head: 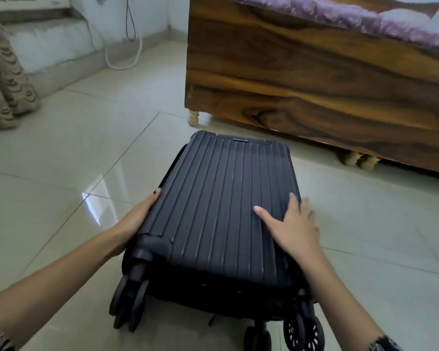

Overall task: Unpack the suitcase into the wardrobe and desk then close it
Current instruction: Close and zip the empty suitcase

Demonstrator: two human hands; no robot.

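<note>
A dark ribbed hard-shell suitcase [221, 198] lies flat on the tiled floor with its lid down and its wheels [129, 302] toward me. My left hand [140, 214] rests against its left side, fingers straight along the edge. My right hand [292, 224] lies flat on the lid near the right edge, fingers spread. What is inside the case is hidden.
A wooden bed frame [314, 79] with a purple cover [365, 19] stands close behind and to the right of the case. A patterned curtain [3, 84] hangs at the far left, and a white cord [127, 54] loops by the wall. Glossy floor tiles [61, 173] stretch to the left.
</note>
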